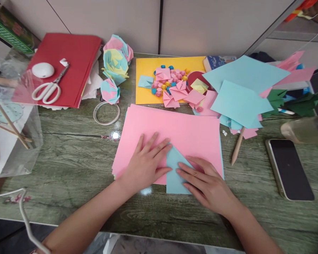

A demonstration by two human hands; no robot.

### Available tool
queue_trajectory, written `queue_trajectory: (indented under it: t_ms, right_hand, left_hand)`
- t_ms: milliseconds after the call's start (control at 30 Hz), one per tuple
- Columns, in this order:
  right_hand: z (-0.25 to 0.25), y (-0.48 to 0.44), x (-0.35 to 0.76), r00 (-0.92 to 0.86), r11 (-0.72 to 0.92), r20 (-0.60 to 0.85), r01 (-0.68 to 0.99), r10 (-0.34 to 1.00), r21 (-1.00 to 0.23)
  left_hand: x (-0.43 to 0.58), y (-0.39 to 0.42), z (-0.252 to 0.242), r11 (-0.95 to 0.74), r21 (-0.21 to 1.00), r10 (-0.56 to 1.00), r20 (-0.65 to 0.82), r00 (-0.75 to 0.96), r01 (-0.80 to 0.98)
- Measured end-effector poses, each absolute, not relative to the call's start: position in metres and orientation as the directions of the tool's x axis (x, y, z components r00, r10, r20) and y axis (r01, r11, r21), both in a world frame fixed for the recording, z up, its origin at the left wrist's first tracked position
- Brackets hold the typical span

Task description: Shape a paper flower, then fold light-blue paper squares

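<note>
Both hands, left hand [145, 164] and right hand [205, 185], pressed open fingers flat, pinning the blue folded paper [176, 173] against pink sheets [185, 132].

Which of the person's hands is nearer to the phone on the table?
Right. The right hand lies just left of the phone; the left hand rests farther left, beyond the blue folded paper.

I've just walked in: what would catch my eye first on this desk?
Two hands at the near edge: the left hand and right hand press flat on a folded blue paper lying on a big pink sheet. Behind it, a yellow sheet holds a heap of small folded pieces, and at far left white scissors lie on a red folder.
</note>
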State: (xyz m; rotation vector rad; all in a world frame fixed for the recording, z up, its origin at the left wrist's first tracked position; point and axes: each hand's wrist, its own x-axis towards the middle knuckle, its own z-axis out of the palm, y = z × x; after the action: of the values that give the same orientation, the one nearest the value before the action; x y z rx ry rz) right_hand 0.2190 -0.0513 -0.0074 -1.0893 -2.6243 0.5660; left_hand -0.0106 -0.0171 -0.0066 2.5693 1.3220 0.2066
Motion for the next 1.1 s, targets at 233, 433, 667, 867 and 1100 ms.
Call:
queue_trajectory:
  t_ms: [233, 433, 667, 867, 1100]
  right_hand:
    - [-0.0079, -0.051, 0.2195, -0.701, 0.653, 0.059, 0.626, 0.71, -0.427]
    - [-0.0087, -0.0511, 0.2202, -0.705, 0.652, 0.041, 0.63, 0.708, -0.421]
    - [-0.0089, -0.0509, 0.2203, -0.707, 0.654, 0.039, 0.631, 0.706, -0.418]
    - [-0.0097, -0.0514, 0.2204, -0.704, 0.652, 0.045, 0.63, 0.709, -0.421]
    - [-0.0106, -0.0514, 0.2206, -0.703, 0.651, 0.043, 0.631, 0.709, -0.422]
  left_hand:
    - [-0.0122, -0.0176, -0.0058, -0.576, 0.277, 0.798, -0.012, 0.602, 0.769]
    - [-0.0129, -0.0183, -0.0061, -0.605, 0.258, 0.779, -0.003, 0.627, 0.753]
    - [-0.0132, -0.0204, -0.0036, -0.647, 0.256, 0.744, 0.01, 0.668, 0.718]
    - [-0.0129, -0.0208, -0.0037, -0.625, 0.276, 0.759, -0.004, 0.651, 0.73]
    - [-0.0132, -0.0201, -0.006, -0.597, 0.304, 0.775, -0.021, 0.631, 0.743]
